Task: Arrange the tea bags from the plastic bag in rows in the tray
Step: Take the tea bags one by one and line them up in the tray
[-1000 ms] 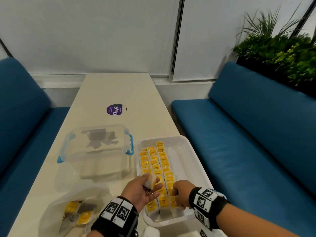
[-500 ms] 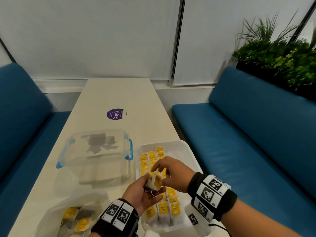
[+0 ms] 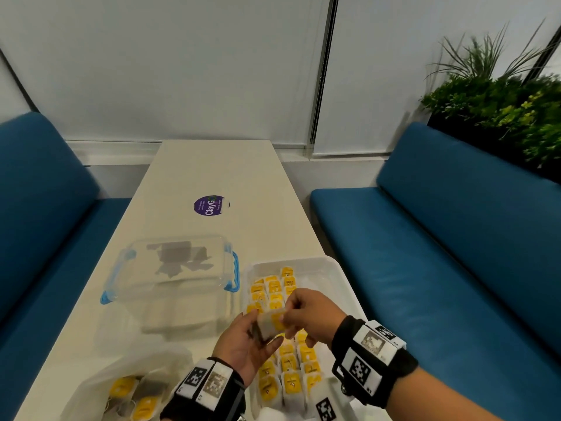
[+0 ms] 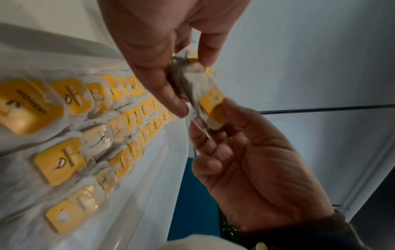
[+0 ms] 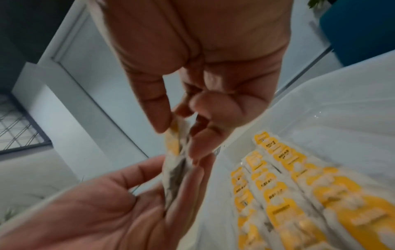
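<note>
A tea bag [image 3: 271,323] with a yellow tag is held between both hands above the white tray [image 3: 333,268]. My left hand [image 3: 265,334] cups it from below, fingers curled around it [image 4: 210,101]. My right hand [image 3: 288,314] pinches its upper edge between thumb and fingers [image 5: 175,162]. Three rows of yellow-tagged tea bags [image 3: 288,375] lie along the left part of the tray [image 4: 169,169], partly hidden by the hands. The plastic bag [image 3: 127,387] with several tea bags lies at the near left.
A clear lidded box with blue clips [image 3: 173,268] stands left of the tray. A purple round sticker [image 3: 209,205] lies farther up the table. Blue benches [image 3: 440,253] flank the narrow table. The tray's right strip [image 3: 340,293] holds no bags.
My right hand has left the near rows in the tray and come up to my left hand, where it now pinches the tea bag held there.
</note>
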{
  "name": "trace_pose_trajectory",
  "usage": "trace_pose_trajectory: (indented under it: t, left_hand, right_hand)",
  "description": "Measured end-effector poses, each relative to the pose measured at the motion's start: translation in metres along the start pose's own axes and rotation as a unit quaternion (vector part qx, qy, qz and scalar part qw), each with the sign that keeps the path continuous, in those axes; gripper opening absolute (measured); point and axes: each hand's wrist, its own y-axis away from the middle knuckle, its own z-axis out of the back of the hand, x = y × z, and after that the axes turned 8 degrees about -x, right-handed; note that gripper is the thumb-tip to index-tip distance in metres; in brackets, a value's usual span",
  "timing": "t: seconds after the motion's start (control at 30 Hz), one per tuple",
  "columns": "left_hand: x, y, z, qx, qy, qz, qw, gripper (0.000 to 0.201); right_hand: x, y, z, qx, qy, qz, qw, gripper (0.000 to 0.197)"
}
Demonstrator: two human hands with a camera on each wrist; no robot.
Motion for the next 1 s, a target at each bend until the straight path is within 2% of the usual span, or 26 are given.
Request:
trace_pose_trajectory:
  t: [0.1,0.2,0.27,0.33,0.5,0.6,0.73,0.83,1.0]
  left_hand:
    - [-0.003,-0.007,0.003,-0.012,-0.008,-0.004,1.000,0.015]
    - [-0.002,-0.014,0.006,-0.008,-0.016,0.010,1.000,0.023]
    - [-0.002,-0.020,0.007,-0.014,-0.021,0.017,1.000,0.033]
    - [-0.001,-0.022,0.006,-0.014,-0.031,0.020,0.999,0.033]
    - [-0.003,-0.021,0.008,-0.021,-0.061,0.021,0.998,0.010]
    - [-0.005,-0.021,0.008,-0.028,-0.066,0.023,0.997,0.012]
    - [-0.004,-0.025,0.008,-0.033,-0.077,0.022,0.996,0.014]
    - [-0.004,-0.026,0.008,-0.037,-0.091,0.020,0.995,0.014]
    - [-0.005,-0.024,0.006,-0.040,-0.099,0.018,0.994,0.014]
  right_hand:
    - [0.003,-0.017,0.015,-0.090,-0.052,-0.019,0.994,0.019]
    - [0.003,-0.047,0.036,-0.221,0.004,0.035,0.975,0.023]
    - [0.001,-0.069,0.047,-0.254,0.045,0.039,0.965,0.020]
    - [-0.004,-0.092,0.051,-0.241,0.066,0.010,0.968,0.016]
    - [-0.026,-0.128,0.046,-0.176,0.154,-0.054,0.971,0.021]
    - [-0.030,-0.136,0.044,-0.142,0.209,-0.064,0.965,0.013]
    - [-0.030,-0.144,0.043,-0.130,0.245,-0.069,0.958,0.024]
    - [-0.030,-0.147,0.039,-0.131,0.247,-0.075,0.957,0.024]
    - [-0.038,-0.153,0.033,-0.166,0.163,-0.105,0.967,0.016]
